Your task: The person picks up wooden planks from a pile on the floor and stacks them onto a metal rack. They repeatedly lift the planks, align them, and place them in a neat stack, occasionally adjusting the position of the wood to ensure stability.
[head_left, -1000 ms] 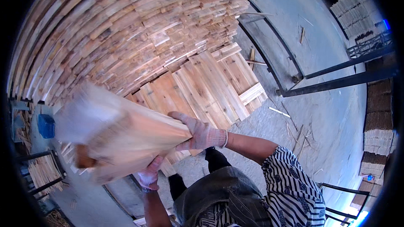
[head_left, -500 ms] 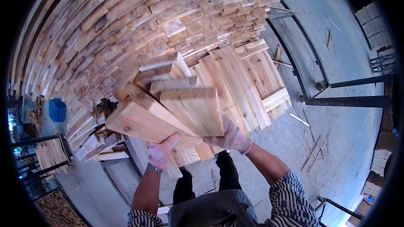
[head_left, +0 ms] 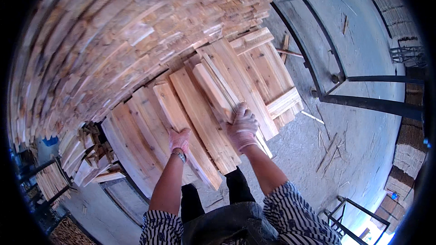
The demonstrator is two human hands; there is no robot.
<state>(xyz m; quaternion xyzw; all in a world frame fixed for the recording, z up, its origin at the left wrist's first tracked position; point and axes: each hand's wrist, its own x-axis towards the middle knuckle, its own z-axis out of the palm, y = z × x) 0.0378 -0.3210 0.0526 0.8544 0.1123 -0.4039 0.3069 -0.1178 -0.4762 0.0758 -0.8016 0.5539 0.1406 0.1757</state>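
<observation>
Both my gloved hands are on loose wooden boards (head_left: 200, 113) that lie side by side on a low layer of planks. At the near part of a left-hand board (head_left: 169, 104), my left hand (head_left: 180, 140) grips its edge, thumb toward the top. My right hand (head_left: 242, 126) is closed over the edge of a narrower board (head_left: 213, 90) on the right, which sits slightly raised. Between the hands, another wide board (head_left: 204, 127) lies flat. The undersides of the boards and some fingertips are hidden.
A tall stack of board ends (head_left: 150, 31) rises beyond the planks. Crosswise wood strips (head_left: 284, 103) lie on the right planks. A black metal frame (head_left: 327, 50) stands to the right; scrap wood (head_left: 91, 154) is piled at left. Thin sticks (head_left: 331, 154) litter the floor.
The bunch of boards I held up, tilted together, is now down on the plank layer, spread side by side. My hands have shifted onto them, and the view has turned slightly.
</observation>
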